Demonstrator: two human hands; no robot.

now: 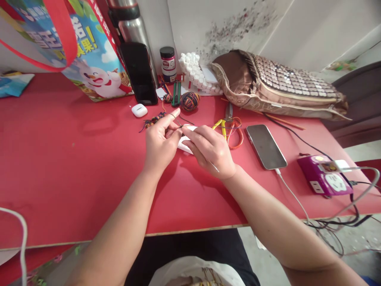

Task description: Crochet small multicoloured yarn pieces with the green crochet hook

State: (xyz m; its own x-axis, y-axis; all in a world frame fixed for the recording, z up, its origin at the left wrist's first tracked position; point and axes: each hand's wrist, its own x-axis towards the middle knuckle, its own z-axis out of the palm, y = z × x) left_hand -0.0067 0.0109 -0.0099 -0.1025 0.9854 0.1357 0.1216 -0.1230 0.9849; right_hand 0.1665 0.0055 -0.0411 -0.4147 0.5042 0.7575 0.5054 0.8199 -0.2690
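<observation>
Over the red table, both hands meet at a small piece of dark yarn work, mostly hidden by the fingers. My left hand [162,141] pinches it, with its index finger stretched out and a strand of yarn running over it. In my right hand [210,149] is a thin crochet hook [214,167]; its pale end sticks out below the palm, and its tip is at the yarn work. A white object [185,146] lies beneath the fingers, its kind unclear. Behind the hands sit a multicoloured yarn ball [190,101] and a braided yarn piece [154,120].
Yellow-and-red-handled pliers [228,125] and a charging phone [266,147] lie to the right, near a purple power socket [324,174]. A white earbud case [139,110], a black phone [139,73], a steel flask [133,29] and a sequined bag [282,85] stand farther back.
</observation>
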